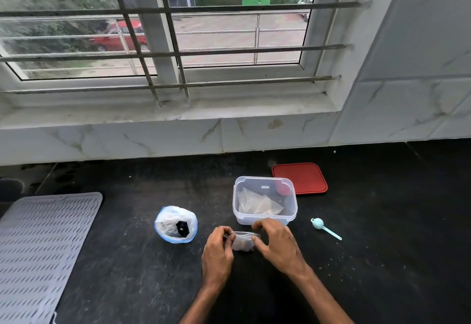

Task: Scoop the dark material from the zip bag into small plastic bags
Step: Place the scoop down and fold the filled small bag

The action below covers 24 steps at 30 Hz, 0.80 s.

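Note:
A small clear plastic bag (242, 241) with dark material in its lower part stands on the black counter between my hands. My left hand (217, 252) pinches its top left corner. My right hand (276, 243) pinches the top right end of its zip strip. To the left stands the zip bag (175, 224), rolled open with a blue rim, dark material showing inside. A light blue scoop (325, 228) lies on the counter to the right, apart from both hands.
A clear plastic box (265, 200) holding empty small bags stands just behind my hands. Its red lid (300, 178) lies behind it to the right. A grey ribbed mat (40, 252) covers the counter's left side. A tiled wall and window sill rise behind.

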Motion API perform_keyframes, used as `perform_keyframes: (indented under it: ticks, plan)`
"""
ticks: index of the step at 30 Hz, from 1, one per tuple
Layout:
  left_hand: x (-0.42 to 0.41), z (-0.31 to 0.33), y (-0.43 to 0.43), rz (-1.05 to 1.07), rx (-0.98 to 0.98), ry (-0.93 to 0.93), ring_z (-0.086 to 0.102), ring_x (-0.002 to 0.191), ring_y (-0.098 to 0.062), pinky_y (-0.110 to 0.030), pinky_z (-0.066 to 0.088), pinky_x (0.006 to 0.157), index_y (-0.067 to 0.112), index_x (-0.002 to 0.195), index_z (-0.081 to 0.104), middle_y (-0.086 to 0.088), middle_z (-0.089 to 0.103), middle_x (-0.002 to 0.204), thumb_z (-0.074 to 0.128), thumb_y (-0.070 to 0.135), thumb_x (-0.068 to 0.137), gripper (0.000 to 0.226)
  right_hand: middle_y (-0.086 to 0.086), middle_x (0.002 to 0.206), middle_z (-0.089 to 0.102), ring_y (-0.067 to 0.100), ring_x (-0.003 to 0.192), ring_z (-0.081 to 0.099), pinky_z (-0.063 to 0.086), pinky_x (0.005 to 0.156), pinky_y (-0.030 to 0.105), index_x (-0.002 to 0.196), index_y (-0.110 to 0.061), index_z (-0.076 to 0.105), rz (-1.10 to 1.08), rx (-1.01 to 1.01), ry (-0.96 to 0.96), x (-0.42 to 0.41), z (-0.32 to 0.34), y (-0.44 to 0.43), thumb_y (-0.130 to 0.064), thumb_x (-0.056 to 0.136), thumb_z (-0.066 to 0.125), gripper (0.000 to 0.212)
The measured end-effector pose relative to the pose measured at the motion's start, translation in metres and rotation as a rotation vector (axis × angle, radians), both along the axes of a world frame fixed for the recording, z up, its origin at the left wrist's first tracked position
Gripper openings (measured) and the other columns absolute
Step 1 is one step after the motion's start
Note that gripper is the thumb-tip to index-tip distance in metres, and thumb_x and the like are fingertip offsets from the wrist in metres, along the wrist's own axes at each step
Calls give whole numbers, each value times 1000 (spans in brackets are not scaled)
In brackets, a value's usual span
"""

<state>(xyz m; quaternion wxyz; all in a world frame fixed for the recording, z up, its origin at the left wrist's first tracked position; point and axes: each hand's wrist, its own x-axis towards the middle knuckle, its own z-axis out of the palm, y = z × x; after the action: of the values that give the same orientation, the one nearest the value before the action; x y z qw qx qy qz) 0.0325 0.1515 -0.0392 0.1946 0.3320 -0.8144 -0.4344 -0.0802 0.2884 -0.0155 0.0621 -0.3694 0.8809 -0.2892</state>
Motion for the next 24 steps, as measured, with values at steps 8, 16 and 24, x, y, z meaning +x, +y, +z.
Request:
perform_keyframes:
  ticks: [8,16,24]
  plan:
    - [-1,3,0,-42,45,70,65,81,-4,-28,54,72,31,84,62,17,67,85,70,16,86,17,-19,96,62,3,96,55,46,85,29,92,-32,63,120,7,64,8,8,-20,-36,86,62,8]
    - [-6,5,1,-84,71,93,66,83,-5,-26,55,73,31,86,64,16,68,86,71,13,85,19,-19,96,61,2,96,53,41,89,28,92,-31,62,131,49,60,3,9,-22,-39,87,59,10]
    - [-8,6,5,-24,65,66,64,82,-4,-29,53,71,31,85,60,17,66,85,69,14,86,19,-20,86,62,0,87,54,42,81,23,86,-31,65,71,29,-13,-4,5,-17,-39,83,70,10]
